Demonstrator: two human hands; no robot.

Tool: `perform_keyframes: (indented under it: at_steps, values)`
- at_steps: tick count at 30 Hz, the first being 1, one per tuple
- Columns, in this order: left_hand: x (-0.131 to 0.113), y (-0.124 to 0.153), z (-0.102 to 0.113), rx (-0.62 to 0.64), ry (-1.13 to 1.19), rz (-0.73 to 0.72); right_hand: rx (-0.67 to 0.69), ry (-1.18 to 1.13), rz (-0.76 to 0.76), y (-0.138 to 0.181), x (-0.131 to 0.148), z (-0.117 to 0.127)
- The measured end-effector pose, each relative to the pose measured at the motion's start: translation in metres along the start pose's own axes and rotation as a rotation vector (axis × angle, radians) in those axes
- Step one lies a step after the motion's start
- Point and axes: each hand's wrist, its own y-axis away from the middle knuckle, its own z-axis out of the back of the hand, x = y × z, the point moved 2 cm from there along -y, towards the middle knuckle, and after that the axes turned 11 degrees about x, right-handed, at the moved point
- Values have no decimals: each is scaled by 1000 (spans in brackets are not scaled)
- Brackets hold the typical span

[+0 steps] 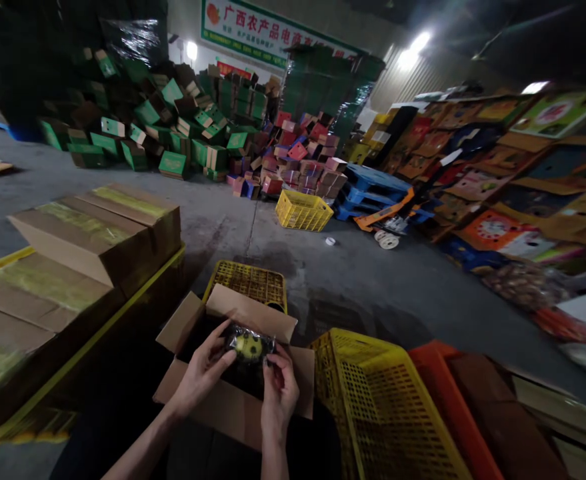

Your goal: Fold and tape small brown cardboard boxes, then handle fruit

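Left hand (201,372) is partly closed, thumb and fingers curled around the left end of a small packet (249,347); the right hand (279,385) pinches its other end between thumb and fingertips. The packet sits between them, above the opening of a cardboard box (233,405), closer to the box's far edge than to its near one. It is wrapped in clear, crinkled plastic that catches white glints, mostly along the top and toward both ends. Through the film shows a rounded yellow-green patch, pale and fairly bright, marked with several dark spots; around it the packet looks nearly black. What lies inside the wrapping is too small and dim to name.

The box's flaps stand open and spread outward, plain brown, and its inside is in deep shadow. Just past its far edge is a yellow crate (245,280) on the floor (373,280). Beside the box's right edge is a taller yellow basket (395,413) with slotted walls.
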Motion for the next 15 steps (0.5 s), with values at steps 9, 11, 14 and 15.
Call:
perform_keyframes:
  at_steps: [9, 11, 14, 15]
  values:
    - [5, -5, 3, -47, -58, -45, 43, -43, -21, -3, -4, -3]
    - [6, -4, 4, -44, -69, -51, 69, -69, -50, -4, -3, -6]
    - [5, -4, 5, -28, -58, -49, 114, -89, -111, -4, -3, -10]
    - [4, -4, 5, -22, -50, -47, 120, -87, -124, -4, -3, -11]
